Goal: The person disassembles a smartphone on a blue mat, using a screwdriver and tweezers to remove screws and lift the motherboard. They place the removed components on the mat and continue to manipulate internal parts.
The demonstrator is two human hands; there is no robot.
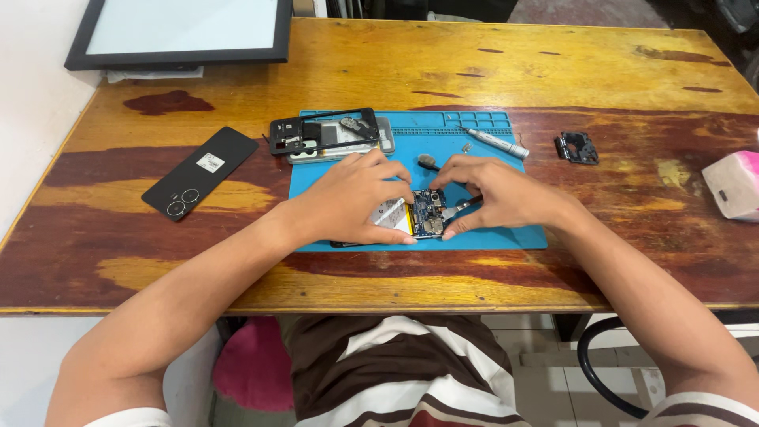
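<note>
Left hand [356, 198]: curled over the left part of the opened phone [411, 217], fingertips pressing on it, thumb along its near edge.
Right hand [494, 194]: closed on thin tweezers [460, 209], tips resting on the circuit board [429, 214].
Phone: on the near middle of the blue mat [474, 166], back off, board and a pale panel showing between the two hands.
Grip detail: possibly pinched between thumb and forefinger; partly hidden by the fingers.
Behind the left hand: black frame [324, 130] lying over a pale phone part [348, 146] at the mat's far left corner.
Behind the right hand: small dark-headed tool [428, 163], then a white pen-shaped tool [496, 143] near the mat's tray slots.
Off the mat, left: black back cover [200, 171], flat, well apart.
Off the mat, right: small dark module [578, 148]; pink-and-white block [734, 184] at the table edge.
Far left corner: black-framed panel [182, 32].
Near edge: mat close to the front edge of the wooden table [553, 71].
Open room: bare wood beyond the mat and to either side.
</note>
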